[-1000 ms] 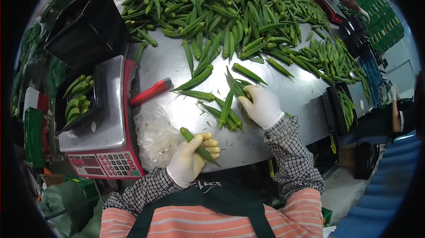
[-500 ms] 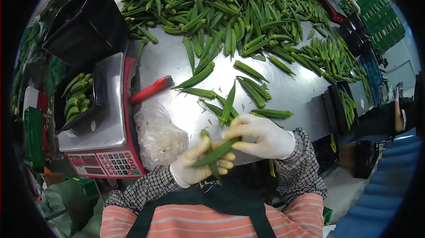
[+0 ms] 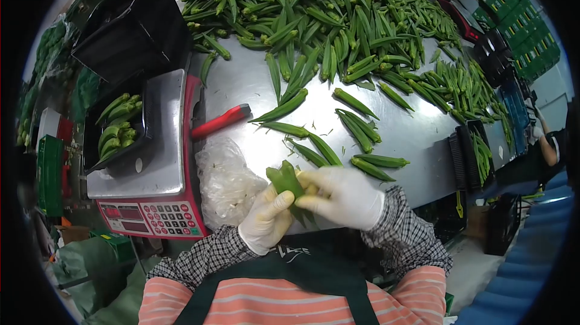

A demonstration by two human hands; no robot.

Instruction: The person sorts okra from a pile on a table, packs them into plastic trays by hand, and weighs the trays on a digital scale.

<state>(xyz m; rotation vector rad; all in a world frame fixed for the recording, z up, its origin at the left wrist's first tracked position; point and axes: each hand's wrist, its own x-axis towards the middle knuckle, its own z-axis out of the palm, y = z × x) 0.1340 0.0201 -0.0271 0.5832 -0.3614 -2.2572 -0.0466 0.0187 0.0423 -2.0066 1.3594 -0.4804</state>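
My gloved left hand (image 3: 266, 219) is closed around a small bunch of okra pods (image 3: 283, 181), stem ends up, thumb pressed across them. My gloved right hand (image 3: 347, 197) pinches the same bunch from the other side; its fingertips are partly hidden behind the pods. Just beyond my hands, several loose okra pods (image 3: 296, 128) lie on the metal table (image 3: 417, 177). A crumpled clear plastic bag (image 3: 225, 183) rests left of my hands, below a red-handled tool (image 3: 220, 120).
At left, a red scale (image 3: 151, 219) bears a black tray (image 3: 142, 134) with okra. A black crate (image 3: 130, 29) stands behind it. A large okra heap (image 3: 314, 10) covers the far table. Black baskets (image 3: 462, 159) stand right. Other people's arms (image 3: 547, 143) show at the right.
My hands have come together, and the pods that were crossed now stand bunched upright in my left hand. One pod near my right hand is gone from the table. The view has shifted slightly.
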